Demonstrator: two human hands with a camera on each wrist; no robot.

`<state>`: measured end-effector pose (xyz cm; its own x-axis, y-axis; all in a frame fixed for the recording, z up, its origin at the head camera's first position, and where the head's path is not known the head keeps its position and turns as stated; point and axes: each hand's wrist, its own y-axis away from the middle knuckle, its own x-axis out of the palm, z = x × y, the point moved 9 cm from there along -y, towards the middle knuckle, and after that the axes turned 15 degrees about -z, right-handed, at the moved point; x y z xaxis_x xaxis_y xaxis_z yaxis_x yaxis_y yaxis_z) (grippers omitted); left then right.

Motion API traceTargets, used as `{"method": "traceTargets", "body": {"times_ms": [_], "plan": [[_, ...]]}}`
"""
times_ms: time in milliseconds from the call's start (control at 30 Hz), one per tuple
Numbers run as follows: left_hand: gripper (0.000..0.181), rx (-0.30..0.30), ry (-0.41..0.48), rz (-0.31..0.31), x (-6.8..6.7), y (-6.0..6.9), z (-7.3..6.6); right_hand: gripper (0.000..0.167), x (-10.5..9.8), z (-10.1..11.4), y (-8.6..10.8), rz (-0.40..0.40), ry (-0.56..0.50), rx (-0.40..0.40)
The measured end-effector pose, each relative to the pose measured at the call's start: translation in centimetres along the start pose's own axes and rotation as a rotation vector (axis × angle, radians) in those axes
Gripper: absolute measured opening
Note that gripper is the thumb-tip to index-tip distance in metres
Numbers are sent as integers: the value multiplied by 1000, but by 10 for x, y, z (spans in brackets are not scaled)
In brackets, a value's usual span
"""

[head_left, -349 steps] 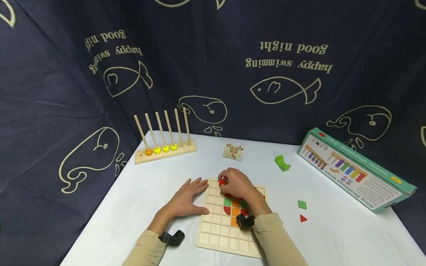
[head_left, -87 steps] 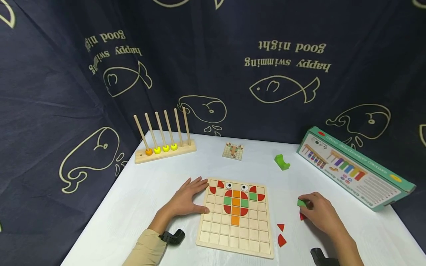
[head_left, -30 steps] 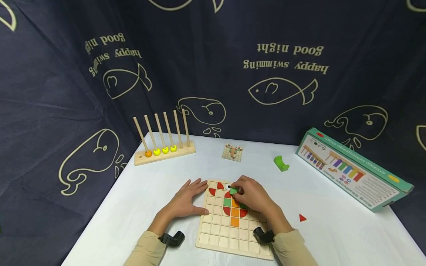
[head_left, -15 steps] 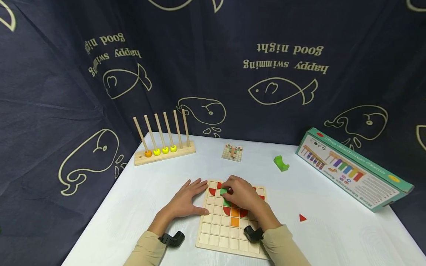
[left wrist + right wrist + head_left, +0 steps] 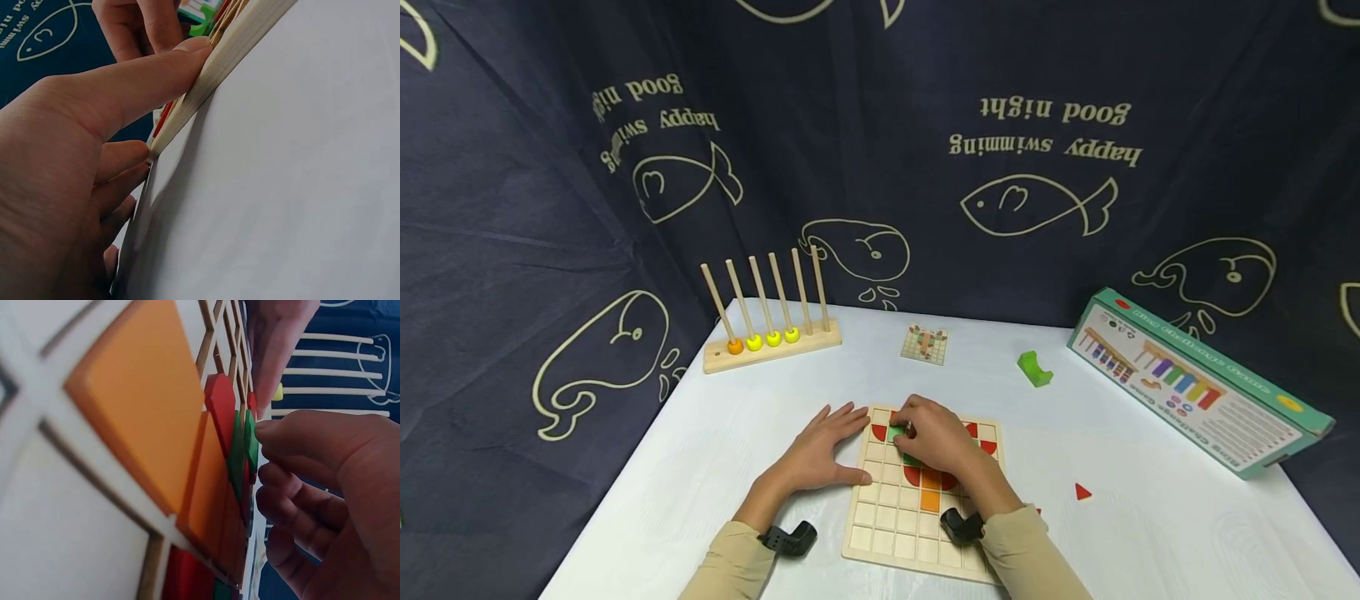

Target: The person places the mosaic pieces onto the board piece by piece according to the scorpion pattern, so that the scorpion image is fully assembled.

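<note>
My left hand (image 5: 820,450) rests at the left edge of the wooden grid board (image 5: 883,537); in the left wrist view its thumb (image 5: 169,65) lies on the board's rim. Over the upper left of the board, my right hand (image 5: 938,433) pinches a green square tile (image 5: 896,432) at a cell near the red pieces. The right wrist view shows fingertips touching that green tile (image 5: 251,440), with orange tiles (image 5: 140,394) nearer the camera. A red quarter-round tile (image 5: 878,432) sits left of the green one. My right hand and forearm hide part of the pattern.
A small pattern card (image 5: 924,344) lies beyond the board. One red triangle (image 5: 1082,492) is on the table at the right; another red bit (image 5: 1038,511) peeks past my sleeve. A peg stand (image 5: 775,346), a green curved block (image 5: 1034,369) and a game box (image 5: 1198,379) stand farther back.
My right hand has picked the green tile off the table at the right, carried it left over the board and lowered it at the upper-left cell. My left hand has stayed put.
</note>
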<state>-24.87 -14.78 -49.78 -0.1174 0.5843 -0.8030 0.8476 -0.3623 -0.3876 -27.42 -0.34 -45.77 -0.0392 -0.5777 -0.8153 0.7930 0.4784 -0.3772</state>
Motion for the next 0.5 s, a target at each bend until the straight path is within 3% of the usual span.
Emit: {"method": "traceTargets", "body": {"times_ms": [500], "plan": [[96,-4,-2,6,1,0,1,16,-2,-3,4,10,49,15]]}}
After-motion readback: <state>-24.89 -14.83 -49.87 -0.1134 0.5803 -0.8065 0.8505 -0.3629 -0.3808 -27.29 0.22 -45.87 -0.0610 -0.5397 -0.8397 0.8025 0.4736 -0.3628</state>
